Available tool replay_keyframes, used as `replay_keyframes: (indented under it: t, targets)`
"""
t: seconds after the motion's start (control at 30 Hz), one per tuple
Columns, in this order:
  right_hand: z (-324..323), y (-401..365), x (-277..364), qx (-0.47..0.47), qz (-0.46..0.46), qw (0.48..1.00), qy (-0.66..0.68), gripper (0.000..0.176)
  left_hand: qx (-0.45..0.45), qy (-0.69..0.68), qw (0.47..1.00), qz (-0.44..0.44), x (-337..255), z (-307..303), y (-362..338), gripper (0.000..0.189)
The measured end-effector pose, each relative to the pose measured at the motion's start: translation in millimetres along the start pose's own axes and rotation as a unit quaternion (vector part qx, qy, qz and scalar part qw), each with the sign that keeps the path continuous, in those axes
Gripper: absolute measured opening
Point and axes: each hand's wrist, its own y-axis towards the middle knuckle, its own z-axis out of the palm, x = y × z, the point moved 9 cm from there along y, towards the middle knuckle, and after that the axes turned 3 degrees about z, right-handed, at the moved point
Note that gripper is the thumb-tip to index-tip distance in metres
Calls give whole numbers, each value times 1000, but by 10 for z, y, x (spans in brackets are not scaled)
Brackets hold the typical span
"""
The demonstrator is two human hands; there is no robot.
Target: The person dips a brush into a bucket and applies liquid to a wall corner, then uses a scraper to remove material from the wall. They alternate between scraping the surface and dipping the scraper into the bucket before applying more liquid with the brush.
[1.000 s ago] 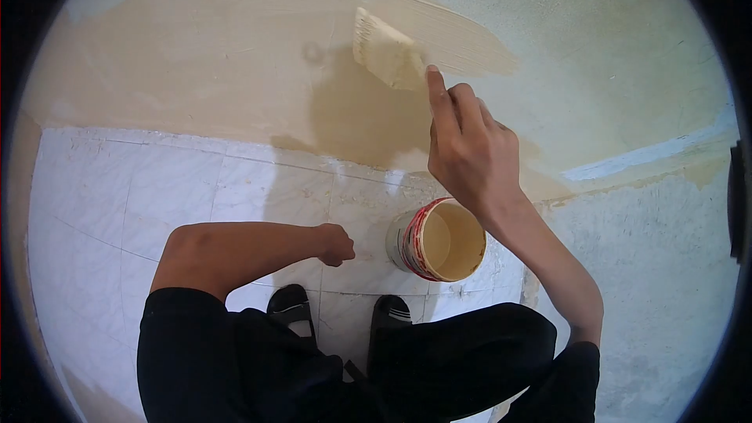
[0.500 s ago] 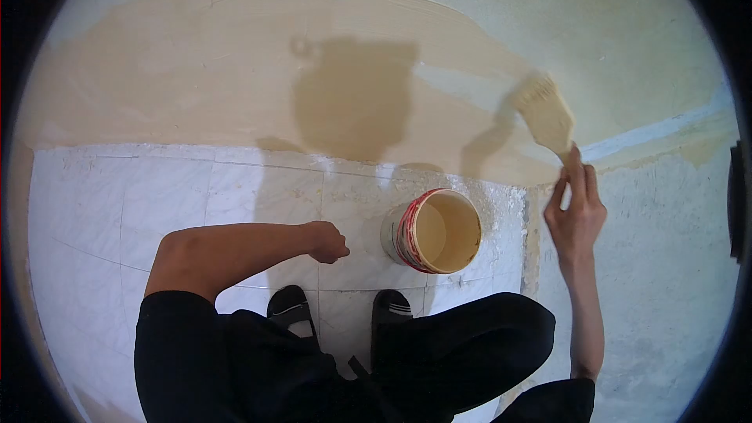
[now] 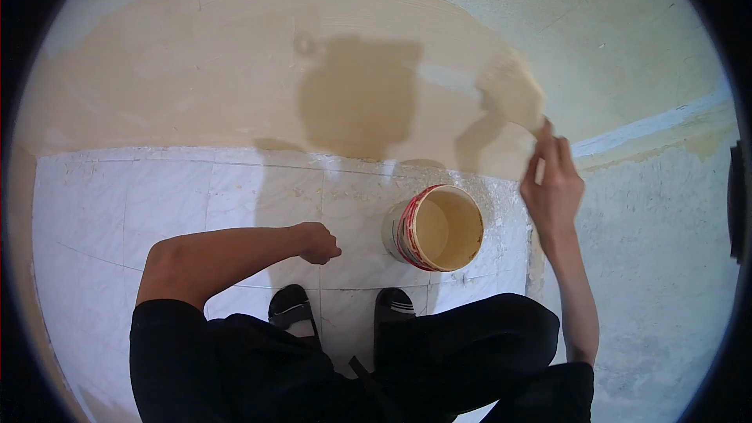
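My right hand grips the handle of a wide paintbrush coated in beige paint. Its bristles are against the wall, at the right part of a broad tan, wet-looking area, and they look smeared by motion. Curled into a fist, my left hand hangs above the floor, with nothing visible in it. Between my hands stands a bucket with a red-streaked rim. Some beige paint lies inside it, low down.
White marbled tiles cover the floor, with paint specks along the wall's foot. My sandalled feet are just left of the bucket. A second, bluish-grey wall meets the painted one on the right. Shadows fall across the paint.
My right hand and the paintbrush have moved left along the wall, with the bristles sweeping across the paint. My left hand has shifted slightly left and stays closed.
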Motion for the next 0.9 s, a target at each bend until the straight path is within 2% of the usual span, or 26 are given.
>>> replay_keyframes:
  t: [0.07, 0.17, 0.3, 0.37, 0.47, 0.6, 0.8, 0.87, 0.9]
  targets:
    - [-86, -172, -398, -4, 37, 999, -34, 44, -2, 2, 1000, 6, -18, -65, 13, 25]
    - [-234, -265, -531, -8, 71, 996, -50, 46, -14, 11, 1000, 17, 23, -125, 96, 26]
    - [-297, -75, 182, -34, -21, 997, 66, 57, -27, 9, 1000, 11, 107, -99, 147, 26]
    - [-165, 70, 573, -37, -69, 992, 103, 55, -30, 2, 1000, 4, 96, -136, 78, 26]
    - [77, 235, 952, -8, -89, 992, 94, 53, -23, -2, 1000, -8, 112, -78, 29, 26]
    - [231, 194, 718, -8, -83, 994, 72, 51, -12, -17, 1000, -21, 86, 26, -57, 28]
    - [25, -294, -338, 27, 42, 998, -28, 47, 12, 1, 1000, 0, 60, 54, 10, 27]
    - [-12, -345, -450, 43, 69, 996, -40, 47, 7, 6, 1000, 0, 98, 32, 77, 27]
    - [-106, -313, -344, 22, 61, 998, 0, 48, 6, 9, 1000, -2, 107, 20, 116, 27]
